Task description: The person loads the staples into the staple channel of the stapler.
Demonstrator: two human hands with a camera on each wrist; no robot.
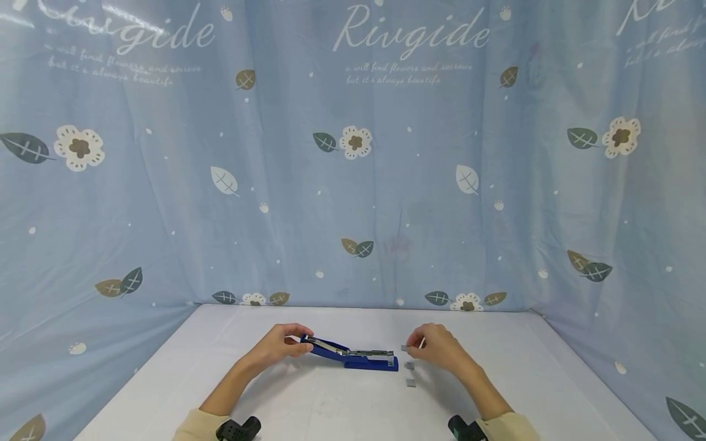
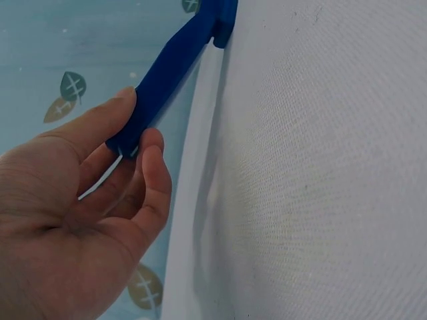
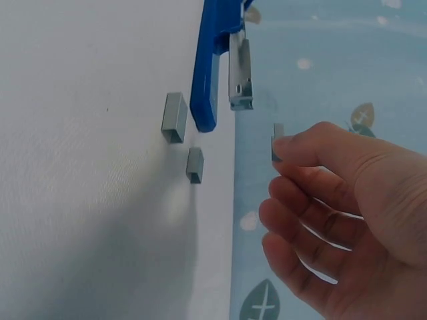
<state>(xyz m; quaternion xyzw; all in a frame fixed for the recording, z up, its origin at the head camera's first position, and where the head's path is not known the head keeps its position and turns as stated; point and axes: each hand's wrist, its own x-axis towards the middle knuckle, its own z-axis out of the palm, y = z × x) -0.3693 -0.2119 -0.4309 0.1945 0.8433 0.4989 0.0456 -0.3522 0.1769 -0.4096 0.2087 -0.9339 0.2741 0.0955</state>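
Note:
A blue stapler (image 1: 371, 364) lies on the white table with its top arm swung far back to the left, baring the metal magazine (image 1: 371, 353). My left hand (image 1: 288, 342) grips the end of that raised arm between thumb and fingers. In the left wrist view the blue arm (image 2: 167, 73) slopes up from this grip. My right hand (image 1: 437, 346) pinches a small grey strip of staples (image 3: 277, 141) between thumb and forefinger, just beyond the stapler's front end. Two more staple strips, one larger (image 3: 175, 118) and one smaller (image 3: 195, 165), rest on the table by the stapler's tip.
The white table (image 1: 320, 404) reaches back to a blue curtain (image 1: 353, 202) printed with leaves and flowers, which also hangs along both sides. A dark wrist camera sits on each forearm near the beige sleeves (image 1: 507, 427).

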